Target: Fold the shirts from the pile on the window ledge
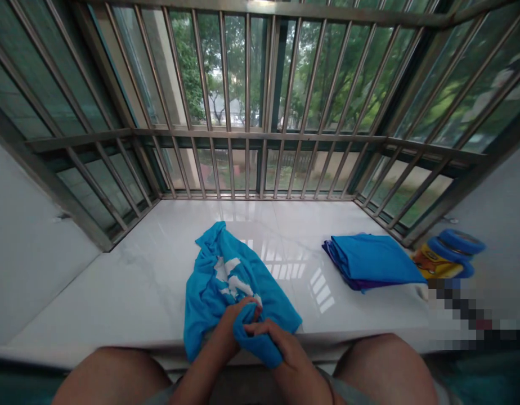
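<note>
A crumpled bright blue T-shirt (209, 298) with a white print lies bunched on the white marble ledge (129, 292), its lower part hanging over the near edge. My left hand (237, 322) and my right hand (277, 342) meet at the near edge, both gripping a twisted fold of the shirt's blue fabric. The fingers of my right hand lie across that fold, close to my left hand's fingers.
To the right lies a folded blue cloth stack (372, 260) with purple beneath it, beside a yellow container with blue rings (441, 259). Steel window bars (247, 163) close off the far side. A pixelated patch (466, 315) covers the right end. My knees (382, 371) sit below the ledge.
</note>
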Available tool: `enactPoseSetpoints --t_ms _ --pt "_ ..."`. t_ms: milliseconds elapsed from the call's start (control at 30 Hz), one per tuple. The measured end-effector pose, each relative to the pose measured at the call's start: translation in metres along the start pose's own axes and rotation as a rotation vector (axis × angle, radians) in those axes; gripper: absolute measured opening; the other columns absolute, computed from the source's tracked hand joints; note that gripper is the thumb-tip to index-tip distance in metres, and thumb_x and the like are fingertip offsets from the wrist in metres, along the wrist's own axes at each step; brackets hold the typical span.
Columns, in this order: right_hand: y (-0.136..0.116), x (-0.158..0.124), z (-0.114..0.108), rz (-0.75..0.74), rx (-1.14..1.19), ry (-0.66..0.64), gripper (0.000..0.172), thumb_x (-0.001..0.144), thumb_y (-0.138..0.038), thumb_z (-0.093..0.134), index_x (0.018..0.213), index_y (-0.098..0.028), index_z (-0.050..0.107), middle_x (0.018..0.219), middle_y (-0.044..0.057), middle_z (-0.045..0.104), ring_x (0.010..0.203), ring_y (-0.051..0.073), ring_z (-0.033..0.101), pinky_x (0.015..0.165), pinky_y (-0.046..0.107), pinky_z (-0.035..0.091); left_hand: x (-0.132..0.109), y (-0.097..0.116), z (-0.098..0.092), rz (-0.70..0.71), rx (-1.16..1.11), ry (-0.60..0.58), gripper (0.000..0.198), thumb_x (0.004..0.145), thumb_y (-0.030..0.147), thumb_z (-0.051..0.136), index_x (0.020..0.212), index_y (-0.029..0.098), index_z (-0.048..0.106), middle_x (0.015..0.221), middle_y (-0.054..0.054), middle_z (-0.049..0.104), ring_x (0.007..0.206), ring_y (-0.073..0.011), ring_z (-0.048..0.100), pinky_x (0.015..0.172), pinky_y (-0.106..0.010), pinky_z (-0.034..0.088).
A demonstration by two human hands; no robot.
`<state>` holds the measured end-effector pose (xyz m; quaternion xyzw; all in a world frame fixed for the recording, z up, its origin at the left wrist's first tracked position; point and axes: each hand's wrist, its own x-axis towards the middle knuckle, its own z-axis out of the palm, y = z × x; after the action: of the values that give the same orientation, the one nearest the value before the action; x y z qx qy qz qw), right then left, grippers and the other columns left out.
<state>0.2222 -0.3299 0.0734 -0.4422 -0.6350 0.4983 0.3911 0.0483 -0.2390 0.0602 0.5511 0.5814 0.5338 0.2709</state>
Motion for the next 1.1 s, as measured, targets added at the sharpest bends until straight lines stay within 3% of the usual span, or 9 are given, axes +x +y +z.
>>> enactPoseSetpoints --t_ms 133,300,400,500,567,700,867,967,1100 --pt "0.004 -0.006 -0.022 -0.033 -0.196 -0.008 0.042 0.098 -0.021 0.060 0.137 -0.034 0.069 0.144 0.003 0.072 0.136 0.025 0.067 0.120 0.040 0.049 0.045 -0.034 -0.045 -0.026 -0.003 0.118 0.055 0.078 0.049 0.078 0.126 0.025 0.064 0.107 -0.009 0.076 0.099 -0.0324 0.076 0.087 -0.046 0.065" --pt "0.056 -0.003 -0.076 -0.126 -0.623 0.420 0.030 0.105 -0.028 0.053 0.129 -0.025 0.071 0.132 0.012 0.075 0.128 0.029 0.068 0.116 0.050 0.052 0.084 -0.095 -0.126 -0.088 0.219 0.278 0.101 0.072 0.053 0.078 0.160 0.023 0.038 0.144 -0.015 0.066 0.119 -0.0406 0.072 0.107 -0.059 0.058" --pt "0.079 0.002 -0.128 -0.125 -0.898 0.666 0.029 0.105 -0.034 0.052 0.120 -0.020 0.072 0.119 0.016 0.076 0.117 0.033 0.070 0.110 0.055 0.053 0.086 -0.119 -0.147 -0.172 0.459 0.278 0.127 0.073 0.052 0.080 0.174 0.020 0.011 0.166 -0.024 0.047 0.131 -0.0520 0.065 0.110 -0.069 0.053" --pt "0.088 0.013 -0.179 -0.054 -1.137 0.854 0.038 0.105 -0.038 0.049 0.123 -0.011 0.070 0.124 0.024 0.074 0.120 0.037 0.067 0.110 0.055 0.050 0.065 -0.137 -0.127 -0.077 0.612 0.175 0.111 0.091 0.048 0.063 0.176 0.007 0.004 0.172 -0.030 0.038 0.147 -0.0488 0.055 0.119 -0.062 0.049" --pt "0.091 0.024 -0.205 0.039 -1.258 0.957 0.051 0.104 -0.043 0.049 0.132 -0.003 0.067 0.135 0.032 0.068 0.130 0.041 0.062 0.111 0.056 0.048 0.044 -0.149 -0.098 0.036 0.700 0.060 0.087 0.100 0.044 0.048 0.172 0.001 0.024 0.170 -0.030 0.042 0.156 -0.0426 0.046 0.126 -0.056 0.043" --pt "0.097 0.044 -0.240 0.306 -1.357 1.001 0.057 0.102 -0.042 0.046 0.129 0.002 0.070 0.130 0.038 0.069 0.117 0.046 0.066 0.097 0.056 0.051 0.011 -0.165 -0.052 0.124 0.962 -0.094 0.062 0.107 0.042 0.039 0.157 0.012 0.060 0.171 -0.024 0.046 0.160 -0.0432 0.040 0.129 -0.069 0.029" --pt "0.079 0.050 -0.275 0.521 -1.179 0.964 0.051 0.102 -0.038 0.037 0.101 -0.010 0.079 0.095 0.030 0.076 0.082 0.041 0.070 0.076 0.051 0.049 0.008 -0.161 -0.047 0.154 1.060 -0.138 0.056 0.108 0.038 0.041 0.153 0.018 0.066 0.174 -0.020 0.042 0.159 -0.0419 0.041 0.128 -0.066 0.031" --pt "0.053 0.038 -0.270 0.443 -0.957 1.106 0.055 0.103 -0.047 0.033 0.102 -0.015 0.077 0.090 0.025 0.075 0.078 0.038 0.068 0.073 0.048 0.048 0.011 -0.159 -0.050 0.149 1.049 -0.128 0.055 0.107 0.037 0.043 0.151 0.016 0.068 0.173 -0.022 0.044 0.158 -0.0416 0.043 0.127 -0.065 0.034" --pt "0.028 0.013 -0.199 0.171 -0.591 1.152 0.062 0.103 -0.069 0.037 0.110 -0.020 0.075 0.092 0.015 0.075 0.088 0.036 0.070 0.080 0.046 0.055 0.005 -0.155 -0.045 0.110 0.915 -0.120 0.049 0.103 0.034 0.047 0.139 0.014 0.074 0.167 -0.023 0.052 0.156 -0.0412 0.048 0.128 -0.067 0.032"
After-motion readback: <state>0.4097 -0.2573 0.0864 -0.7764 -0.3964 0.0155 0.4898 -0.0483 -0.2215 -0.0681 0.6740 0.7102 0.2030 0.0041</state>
